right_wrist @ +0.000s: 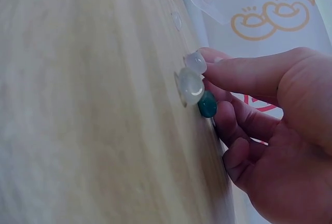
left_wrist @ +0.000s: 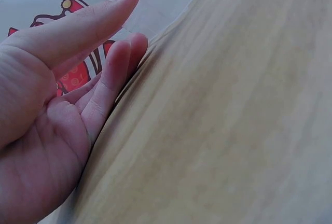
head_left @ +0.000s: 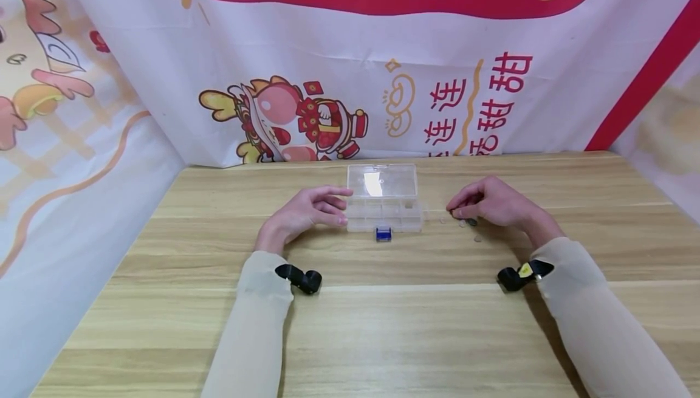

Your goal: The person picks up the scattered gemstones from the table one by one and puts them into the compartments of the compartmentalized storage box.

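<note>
A clear plastic compartment box [head_left: 384, 225] lies with its lid [head_left: 391, 180] raised at the back and a blue latch [head_left: 383, 235] at its front. My left hand [head_left: 306, 208] is at the box's left side, fingers nearly straight, with index fingertip and thumb tip right at its edge. To the right of the box, my right hand [head_left: 494, 202] pinches a small dark stone [head_left: 451, 211] between thumb and index finger; the thumb mostly hides it. Close by on the table are a green stone [right_wrist: 207, 104], a larger clear stone [right_wrist: 191, 86] and a smaller clear stone [right_wrist: 196, 62].
Another flat clear stone [right_wrist: 177, 21] lies between the right hand and the box. The wooden table [head_left: 383, 331] ends at a printed cloth [head_left: 328, 39] behind, with more cloth at both sides. A small camera [head_left: 301, 279] sits on each wrist.
</note>
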A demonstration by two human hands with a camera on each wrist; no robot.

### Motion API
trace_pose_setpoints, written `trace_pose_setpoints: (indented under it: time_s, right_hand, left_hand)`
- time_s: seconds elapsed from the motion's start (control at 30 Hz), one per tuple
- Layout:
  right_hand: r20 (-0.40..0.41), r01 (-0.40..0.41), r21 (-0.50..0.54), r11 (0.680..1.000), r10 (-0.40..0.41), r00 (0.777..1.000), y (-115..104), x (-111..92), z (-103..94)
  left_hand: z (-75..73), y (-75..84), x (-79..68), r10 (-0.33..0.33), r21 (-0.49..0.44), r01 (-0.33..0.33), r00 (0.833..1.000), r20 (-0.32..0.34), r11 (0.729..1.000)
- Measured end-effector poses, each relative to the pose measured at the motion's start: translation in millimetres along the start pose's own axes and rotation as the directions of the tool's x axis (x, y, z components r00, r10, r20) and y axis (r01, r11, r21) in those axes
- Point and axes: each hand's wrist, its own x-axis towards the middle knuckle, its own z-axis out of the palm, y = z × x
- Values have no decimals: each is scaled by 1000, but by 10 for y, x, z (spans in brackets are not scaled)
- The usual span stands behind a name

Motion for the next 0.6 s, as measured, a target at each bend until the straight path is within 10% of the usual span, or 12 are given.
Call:
trace_pose_setpoints:
  time_s: [0.6]
  right_hand:
    - [-41,9,13,1000,-9,999,-98,-1,23]
  left_hand:
    - [0,-8,4,-4,-16,4,1000,4,1000]
